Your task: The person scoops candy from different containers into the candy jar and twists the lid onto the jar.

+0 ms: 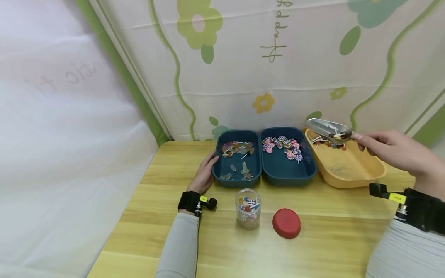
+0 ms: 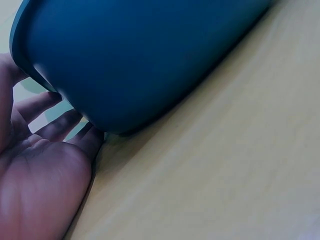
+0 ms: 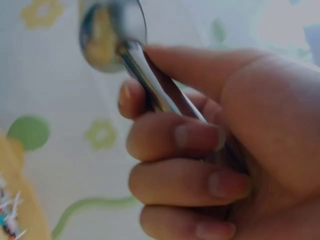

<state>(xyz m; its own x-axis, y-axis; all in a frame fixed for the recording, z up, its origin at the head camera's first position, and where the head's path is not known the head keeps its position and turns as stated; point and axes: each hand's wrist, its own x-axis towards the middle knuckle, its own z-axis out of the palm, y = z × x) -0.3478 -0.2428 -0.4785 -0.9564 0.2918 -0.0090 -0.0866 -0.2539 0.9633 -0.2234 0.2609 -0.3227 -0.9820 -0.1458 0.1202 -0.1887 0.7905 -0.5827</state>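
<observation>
My right hand [image 1: 393,148] grips the handle of a metal scoop [image 1: 321,126], fingers wrapped round it in the right wrist view. Small lollipops with white sticks lie in the scoop, which hangs above the back of the yellow bin [image 1: 351,177]. At the left, my left hand [image 1: 203,175] holds the side of a dark blue bin [image 1: 236,183]. Its thumb is at the rim and its fingers lie against the outer wall [image 2: 125,65]. That bin holds small brownish and clear candy-like pieces [image 1: 240,148].
A second dark blue bin [image 1: 290,180] with swirl lollipops [image 1: 283,143] stands between the other two. In front of the bins are a clear jar [image 1: 248,222] partly filled with lollipops and a red lid [image 1: 286,223]. A patterned curtain [image 1: 229,77] hangs behind the wooden table [image 1: 139,216].
</observation>
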